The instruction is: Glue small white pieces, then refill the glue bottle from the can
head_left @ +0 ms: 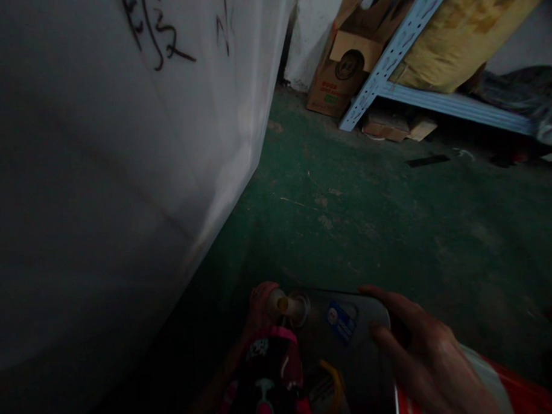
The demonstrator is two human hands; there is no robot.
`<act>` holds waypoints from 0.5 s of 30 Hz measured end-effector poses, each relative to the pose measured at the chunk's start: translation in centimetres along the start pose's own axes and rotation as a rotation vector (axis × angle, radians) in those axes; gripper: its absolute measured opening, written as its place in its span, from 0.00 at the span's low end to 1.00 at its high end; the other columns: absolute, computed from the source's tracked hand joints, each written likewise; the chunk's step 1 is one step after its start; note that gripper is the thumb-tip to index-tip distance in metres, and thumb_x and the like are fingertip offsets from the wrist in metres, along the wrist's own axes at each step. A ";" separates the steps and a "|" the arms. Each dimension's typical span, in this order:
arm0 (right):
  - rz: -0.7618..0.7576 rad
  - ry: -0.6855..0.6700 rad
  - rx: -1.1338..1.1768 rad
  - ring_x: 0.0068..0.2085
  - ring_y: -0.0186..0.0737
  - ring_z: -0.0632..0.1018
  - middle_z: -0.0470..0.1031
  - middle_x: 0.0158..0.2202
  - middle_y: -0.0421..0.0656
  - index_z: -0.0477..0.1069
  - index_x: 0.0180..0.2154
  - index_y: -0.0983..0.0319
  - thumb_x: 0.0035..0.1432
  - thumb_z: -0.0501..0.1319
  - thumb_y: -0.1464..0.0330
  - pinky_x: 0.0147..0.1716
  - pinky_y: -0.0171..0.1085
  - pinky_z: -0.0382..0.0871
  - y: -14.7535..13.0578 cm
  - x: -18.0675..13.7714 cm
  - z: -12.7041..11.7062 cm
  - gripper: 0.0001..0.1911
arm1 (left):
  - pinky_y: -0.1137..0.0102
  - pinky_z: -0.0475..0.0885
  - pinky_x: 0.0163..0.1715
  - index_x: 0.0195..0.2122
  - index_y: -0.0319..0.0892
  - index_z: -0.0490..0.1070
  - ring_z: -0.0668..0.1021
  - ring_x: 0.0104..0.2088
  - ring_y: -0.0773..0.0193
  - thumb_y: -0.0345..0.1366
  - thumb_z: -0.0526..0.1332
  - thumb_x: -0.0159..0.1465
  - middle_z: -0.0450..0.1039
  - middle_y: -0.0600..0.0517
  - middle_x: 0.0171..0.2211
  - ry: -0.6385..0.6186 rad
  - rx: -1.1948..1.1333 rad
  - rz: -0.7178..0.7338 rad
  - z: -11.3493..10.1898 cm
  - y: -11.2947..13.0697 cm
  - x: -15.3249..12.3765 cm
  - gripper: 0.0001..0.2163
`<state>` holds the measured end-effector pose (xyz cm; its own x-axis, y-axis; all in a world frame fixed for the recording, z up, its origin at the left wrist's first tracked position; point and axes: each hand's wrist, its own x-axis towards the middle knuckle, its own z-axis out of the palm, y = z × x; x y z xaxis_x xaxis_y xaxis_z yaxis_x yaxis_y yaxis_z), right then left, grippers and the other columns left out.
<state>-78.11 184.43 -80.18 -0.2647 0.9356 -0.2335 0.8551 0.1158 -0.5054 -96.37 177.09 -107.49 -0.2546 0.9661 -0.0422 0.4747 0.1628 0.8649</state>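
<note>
A rectangular metal can [354, 361] lies low in the view, its grey top turned toward me, with a blue label [342, 321] on it. My right hand [430, 352] grips the can's right edge, with the thumb on the top face and the fingers over the far side. From the can's left corner sticks out a whitish spout [294, 307] with an amber-coloured opening. My left hand [259, 307] is closed around the spout's outer end; its fingers are partly lost in shadow. Just below it is a black and pink printed cloth [268, 370].
A tall white panel or container wall [121, 176] with black handwriting rises on the left. Behind stand a cardboard box [338, 66] and a blue metal shelf [453, 101] bearing a yellow sack [451, 38]. The green floor [349, 216] has scattered debris. A yellow curved handle [335, 386] shows below.
</note>
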 end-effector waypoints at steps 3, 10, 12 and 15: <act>-0.036 -0.031 -0.001 0.41 0.47 0.75 0.75 0.42 0.45 0.68 0.47 0.60 0.54 0.51 0.58 0.40 0.49 0.69 0.4 0.1 -0.1 0.22 | 0.55 0.65 0.52 0.48 0.41 0.67 0.71 0.50 0.49 0.40 0.61 0.48 0.71 0.43 0.48 -0.008 0.000 0.005 -0.1 0.0 0.0 0.24; 0.017 -0.006 0.039 0.41 0.47 0.73 0.74 0.42 0.46 0.67 0.47 0.61 0.54 0.50 0.58 0.41 0.50 0.66 -0.7 -0.2 0.0 0.23 | 0.53 0.66 0.52 0.48 0.40 0.67 0.72 0.50 0.50 0.42 0.59 0.49 0.71 0.42 0.48 0.003 0.010 0.006 -0.1 0.0 0.0 0.24; 0.037 0.000 0.054 0.41 0.48 0.73 0.73 0.42 0.47 0.67 0.48 0.62 0.53 0.49 0.58 0.41 0.50 0.66 -1.0 -0.2 0.0 0.23 | 0.53 0.66 0.52 0.47 0.40 0.68 0.72 0.50 0.50 0.42 0.59 0.49 0.71 0.42 0.48 0.010 0.012 0.008 0.0 -0.1 0.0 0.24; 0.029 -0.032 0.046 0.40 0.47 0.73 0.74 0.42 0.47 0.67 0.48 0.61 0.53 0.50 0.58 0.40 0.50 0.67 -0.4 0.0 0.0 0.23 | 0.55 0.66 0.52 0.47 0.41 0.68 0.72 0.50 0.51 0.43 0.59 0.49 0.71 0.43 0.48 0.019 0.011 0.015 0.1 -0.1 0.0 0.24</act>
<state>-78.48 184.36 -79.94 -0.2545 0.9272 -0.2747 0.8413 0.0722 -0.5358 -96.33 177.07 -107.64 -0.2636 0.9644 -0.0200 0.4878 0.1511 0.8598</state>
